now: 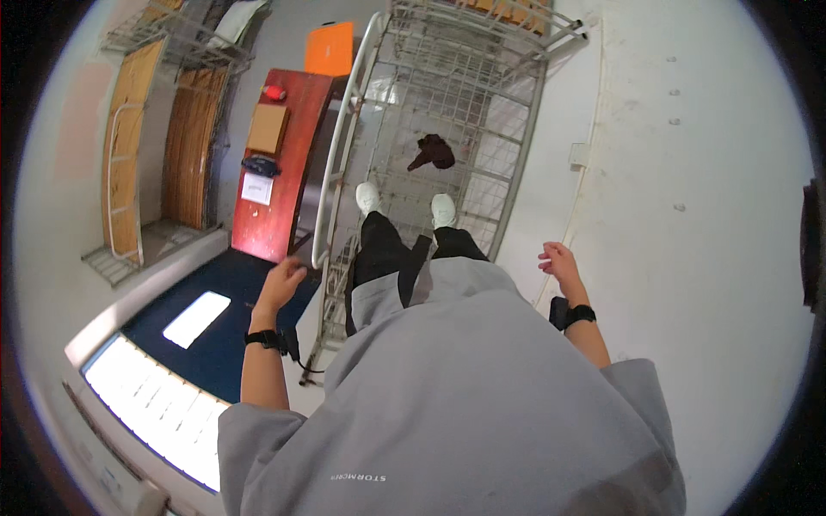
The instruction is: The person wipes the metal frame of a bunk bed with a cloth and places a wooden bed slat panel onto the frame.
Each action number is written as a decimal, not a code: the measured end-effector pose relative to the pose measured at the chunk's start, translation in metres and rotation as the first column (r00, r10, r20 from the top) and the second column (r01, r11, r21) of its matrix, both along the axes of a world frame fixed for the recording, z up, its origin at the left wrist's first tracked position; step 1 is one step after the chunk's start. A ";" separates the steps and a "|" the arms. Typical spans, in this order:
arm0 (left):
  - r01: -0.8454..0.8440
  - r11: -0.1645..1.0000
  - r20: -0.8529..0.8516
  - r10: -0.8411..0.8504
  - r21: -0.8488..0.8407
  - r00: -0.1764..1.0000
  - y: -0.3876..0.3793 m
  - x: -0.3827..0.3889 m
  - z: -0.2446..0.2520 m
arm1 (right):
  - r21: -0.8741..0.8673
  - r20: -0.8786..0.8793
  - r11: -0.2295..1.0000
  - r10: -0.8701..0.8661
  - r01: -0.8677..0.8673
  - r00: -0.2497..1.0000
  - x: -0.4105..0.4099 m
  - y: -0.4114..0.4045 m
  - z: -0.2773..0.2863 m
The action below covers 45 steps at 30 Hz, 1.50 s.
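My left hand [281, 284], empty and loosely curled, hangs in the air beside the white curved rail [332, 161] of a metal bed frame. On the other side of my body my right hand [559, 263] is raised near the white wall, its fingers bent a little apart and nothing in them. Each wrist wears a black strap with a small device. My white shoes [443, 210] stand on the frame's wire mesh [481, 113]. Ahead of them lies a crumpled dark brown cloth-like thing [433, 152]; whether it is on the mesh or below it, I cannot tell.
Left of the frame stands a red wooden table [268, 222] bearing a cardboard box [266, 128], a red object, a dark bundle and a white sheet. An orange panel-like thing [329, 49] is behind it. Another metal frame with wooden boards [132, 148] stands farther left. A wall box [579, 155] is at right.
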<state>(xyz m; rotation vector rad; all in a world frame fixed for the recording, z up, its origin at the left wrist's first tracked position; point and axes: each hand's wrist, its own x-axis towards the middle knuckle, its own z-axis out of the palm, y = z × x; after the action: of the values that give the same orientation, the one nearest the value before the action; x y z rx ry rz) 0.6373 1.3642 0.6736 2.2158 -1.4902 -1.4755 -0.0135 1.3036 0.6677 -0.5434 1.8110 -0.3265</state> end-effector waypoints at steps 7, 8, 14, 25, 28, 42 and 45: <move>-0.168 0.951 -0.083 0.195 0.259 0.977 0.003 0.066 -0.054 | 0.031 -0.092 0.983 -0.176 0.179 0.980 0.046 0.059 0.018; -0.223 0.945 -0.106 0.253 0.238 0.962 -0.003 0.069 -0.057 | 0.036 -0.101 0.977 -0.205 0.210 0.973 0.053 0.066 0.019; -0.243 0.950 -0.265 0.289 0.194 0.920 -0.052 0.077 -0.070 | 0.071 -0.107 0.970 -0.222 0.230 0.969 0.106 0.081 0.031; 0.084 0.901 -0.617 0.220 0.425 0.756 -0.125 0.008 -0.004 | 0.038 0.086 0.995 -0.095 0.092 0.992 0.124 0.029 0.069; 0.175 0.917 -0.703 0.141 0.358 0.697 -0.129 -0.026 0.041 | 0.022 0.274 0.992 0.113 -0.124 0.955 0.144 -0.011 0.098; -0.212 0.963 -0.632 0.269 0.166 0.727 -0.152 -0.097 0.109 | -0.186 0.294 0.982 0.084 -0.029 0.952 0.146 -0.082 0.136; -0.263 0.962 -0.571 0.260 0.080 0.779 -0.158 -0.101 0.095 | -0.222 0.150 0.970 0.131 -0.096 0.980 0.143 -0.088 0.119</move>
<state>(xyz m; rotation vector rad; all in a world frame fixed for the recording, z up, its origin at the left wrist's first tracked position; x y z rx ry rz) 0.5366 1.2066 0.7683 1.6419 -0.9408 -1.8094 0.1296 1.2155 0.7863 -0.7469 1.5883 -0.4767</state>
